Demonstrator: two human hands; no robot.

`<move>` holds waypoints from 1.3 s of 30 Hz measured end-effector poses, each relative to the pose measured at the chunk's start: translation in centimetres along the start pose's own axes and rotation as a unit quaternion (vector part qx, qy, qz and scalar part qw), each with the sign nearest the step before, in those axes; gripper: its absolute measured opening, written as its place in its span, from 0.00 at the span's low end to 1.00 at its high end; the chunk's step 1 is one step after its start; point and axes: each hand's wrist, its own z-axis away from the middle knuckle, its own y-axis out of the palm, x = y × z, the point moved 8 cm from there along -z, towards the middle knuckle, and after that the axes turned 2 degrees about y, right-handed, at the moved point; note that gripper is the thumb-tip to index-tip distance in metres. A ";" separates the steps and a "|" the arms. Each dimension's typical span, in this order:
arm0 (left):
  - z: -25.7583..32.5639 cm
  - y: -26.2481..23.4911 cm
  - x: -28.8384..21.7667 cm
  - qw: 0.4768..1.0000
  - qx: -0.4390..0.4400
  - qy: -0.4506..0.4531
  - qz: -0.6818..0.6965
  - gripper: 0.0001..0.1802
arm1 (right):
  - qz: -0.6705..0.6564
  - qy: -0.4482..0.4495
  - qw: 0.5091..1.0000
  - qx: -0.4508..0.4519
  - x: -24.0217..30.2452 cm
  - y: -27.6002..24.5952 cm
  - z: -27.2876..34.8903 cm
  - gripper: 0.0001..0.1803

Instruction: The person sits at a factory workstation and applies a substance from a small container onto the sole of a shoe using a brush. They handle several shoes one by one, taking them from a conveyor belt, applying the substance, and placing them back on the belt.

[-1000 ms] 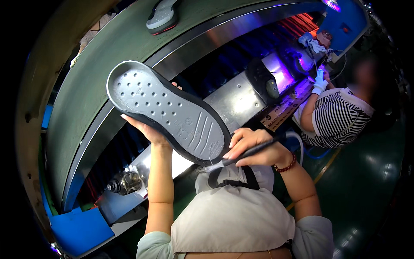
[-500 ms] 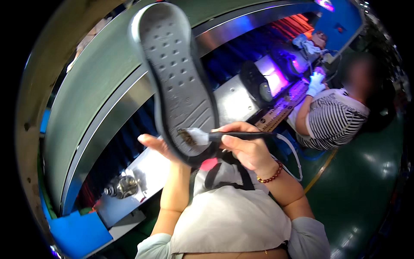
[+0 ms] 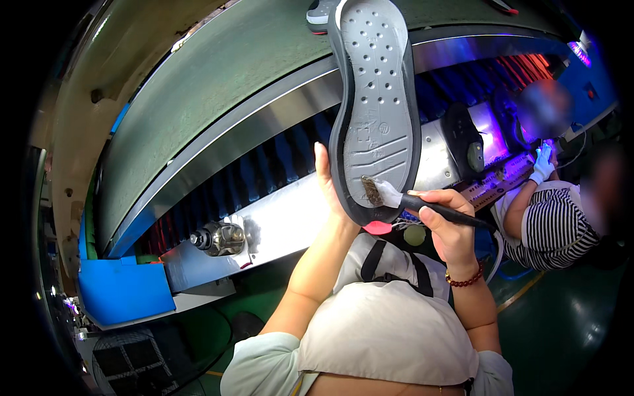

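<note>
Bristles [image 3: 371,191] of my black-handled brush [image 3: 412,202], held in my right hand [image 3: 453,232], are now touching inside the grey, black-rimmed rubbery sole [image 3: 378,125], no longer its edge, so I'm brushing there; my left hand [image 3: 336,201] is holding it up.

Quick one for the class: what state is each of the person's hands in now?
Left hand: holding the grey shoe sole.
Right hand: closed on the black-handled brush.
</note>
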 end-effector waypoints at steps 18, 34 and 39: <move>0.2 -2.5 -1.4 0.977 -0.080 0.018 -0.195 0.43 | 0.262 -0.166 0.946 0.098 1.6 5.7 0.7 0.09; -0.4 -0.2 -2.6 0.985 -0.048 -0.003 -0.166 0.32 | 0.287 -0.143 0.914 0.247 3.2 5.8 -1.5 0.10; -0.6 1.6 -2.4 0.987 -0.018 -0.031 -0.156 0.31 | 0.274 -0.109 0.935 0.197 2.5 5.2 -1.1 0.09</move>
